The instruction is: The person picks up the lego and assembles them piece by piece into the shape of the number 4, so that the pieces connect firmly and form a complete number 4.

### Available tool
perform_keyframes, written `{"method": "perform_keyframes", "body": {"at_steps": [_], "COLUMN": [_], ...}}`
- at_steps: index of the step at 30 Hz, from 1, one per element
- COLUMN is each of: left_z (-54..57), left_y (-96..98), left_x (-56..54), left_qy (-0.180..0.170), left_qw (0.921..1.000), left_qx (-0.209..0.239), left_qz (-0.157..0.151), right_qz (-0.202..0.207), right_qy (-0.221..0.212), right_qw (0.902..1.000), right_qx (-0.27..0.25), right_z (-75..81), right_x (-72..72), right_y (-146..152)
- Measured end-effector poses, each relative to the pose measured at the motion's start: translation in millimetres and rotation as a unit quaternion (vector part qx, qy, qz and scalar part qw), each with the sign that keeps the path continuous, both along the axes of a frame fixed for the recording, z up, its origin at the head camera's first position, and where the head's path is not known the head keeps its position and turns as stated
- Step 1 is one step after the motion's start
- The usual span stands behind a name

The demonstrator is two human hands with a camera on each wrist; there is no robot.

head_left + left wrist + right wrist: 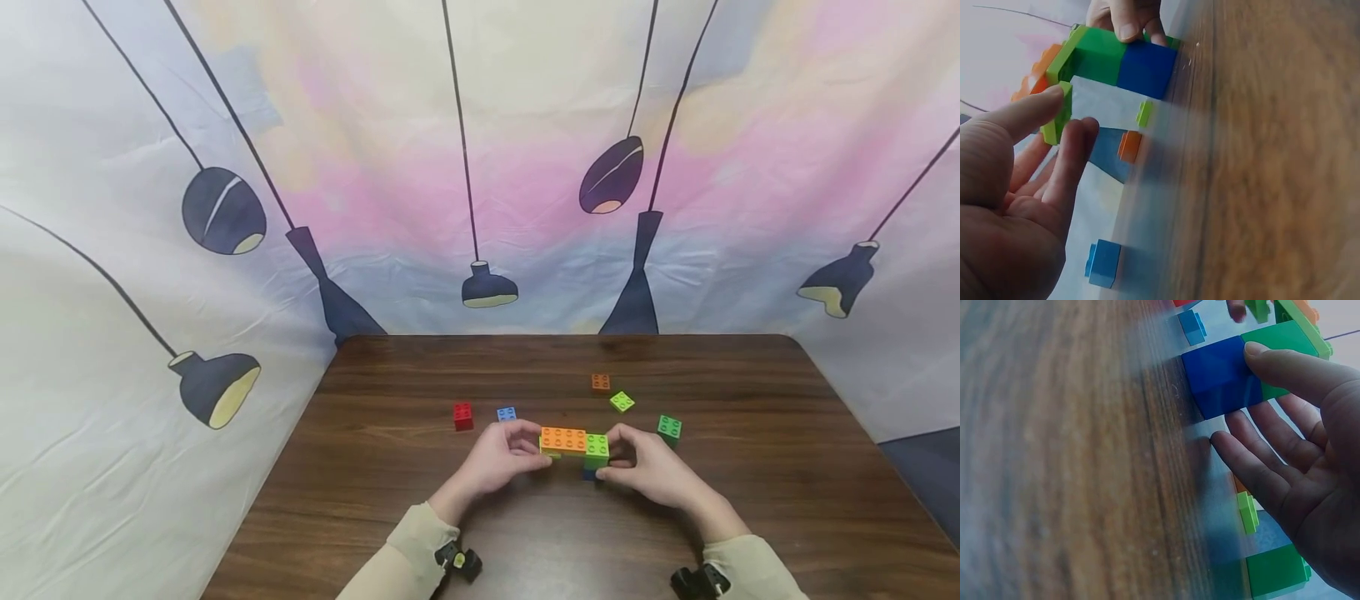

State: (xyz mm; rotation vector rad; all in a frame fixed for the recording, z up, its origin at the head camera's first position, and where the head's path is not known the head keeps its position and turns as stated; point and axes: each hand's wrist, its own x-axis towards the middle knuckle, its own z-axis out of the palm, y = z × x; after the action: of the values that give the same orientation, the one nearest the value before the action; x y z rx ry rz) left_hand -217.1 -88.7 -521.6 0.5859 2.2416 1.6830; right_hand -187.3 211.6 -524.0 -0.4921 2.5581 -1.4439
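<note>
A joined build of toy building bricks is held between both hands above the near middle of the table. Its long orange brick [562, 439] spans the top left; at the right a lime piece [597, 445] tops a green brick [1285, 345] and a dark blue brick [1222, 376]. My left hand [501, 458] pinches a thin lime piece [1057, 122] under the orange brick's left end, between thumb and fingers. On the column's right side, my right hand [652, 467] grips the green and blue bricks, thumb across their near face and fingers behind.
Loose bricks lie on the brown wooden table [390, 375]: red [462, 416] and light blue [507, 413] beyond the left hand, orange [601, 381] and lime [622, 402] farther back, green [670, 428] beyond the right hand. A lamp-printed cloth [420, 208] hangs behind.
</note>
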Motion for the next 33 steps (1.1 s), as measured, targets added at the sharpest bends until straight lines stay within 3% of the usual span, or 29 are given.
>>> {"method": "perform_keyframes", "body": {"at_steps": [21, 33], "left_z": [0.7, -1.1], "left_y": [6.1, 10.0], "left_x": [1.6, 5.0], "left_qy": [-0.031, -0.105], "left_qw": [0.9974, 0.9843], "left_qx": [0.064, 0.142], "left_qz": [0.007, 0.009], "right_qz": [-0.001, -0.003], "right_qy": [0.002, 0.0], "right_qw": [1.0, 1.0], "right_qx": [0.001, 0.004], "right_z": [1.3, 1.2], "right_x": [-0.4, 0.1], "right_y": [0.8, 0.9]}}
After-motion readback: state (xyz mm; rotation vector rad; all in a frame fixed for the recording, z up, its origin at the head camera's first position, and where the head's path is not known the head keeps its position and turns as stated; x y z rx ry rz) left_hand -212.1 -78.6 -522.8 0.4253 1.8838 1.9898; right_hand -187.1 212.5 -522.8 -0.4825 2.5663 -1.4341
